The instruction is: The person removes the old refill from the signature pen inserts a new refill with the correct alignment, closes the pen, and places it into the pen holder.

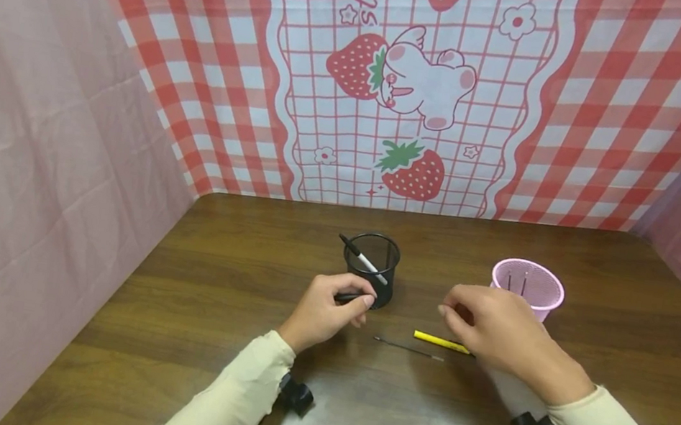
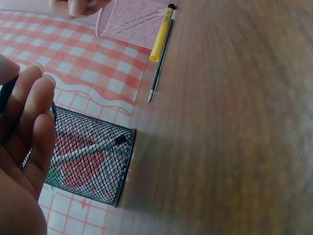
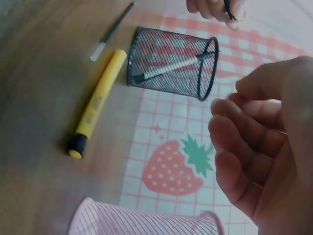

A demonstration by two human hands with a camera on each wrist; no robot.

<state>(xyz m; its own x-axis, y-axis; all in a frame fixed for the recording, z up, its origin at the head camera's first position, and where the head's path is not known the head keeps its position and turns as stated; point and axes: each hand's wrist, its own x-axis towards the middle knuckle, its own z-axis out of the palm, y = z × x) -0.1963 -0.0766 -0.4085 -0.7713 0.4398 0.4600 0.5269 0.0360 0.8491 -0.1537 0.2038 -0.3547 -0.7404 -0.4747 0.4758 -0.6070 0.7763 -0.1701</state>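
My left hand [image 1: 327, 306] pinches a slim black pen-like piece [image 1: 347, 297] between thumb and fingers, just in front of the black mesh pen cup [image 1: 387, 281]. Most of that piece is hidden in the hand. A white marker with a black cap [image 1: 366, 260] leans in the cup. Loosely bent, the fingers of my right hand [image 1: 503, 330] hold nothing visible, above the table near a yellow marker [image 1: 436, 340]. A thin pen refill [image 1: 406, 348] lies on the wood between the hands, its metal tip showing in the left wrist view.
A pink mesh cup [image 1: 552, 297] stands at the right behind my right hand, with thin dark sticks [image 1: 523, 285] inside. Checked strawberry cloth [image 1: 411, 172] hangs along the table's back edge, and pink cloth [image 1: 27, 161] walls the sides.
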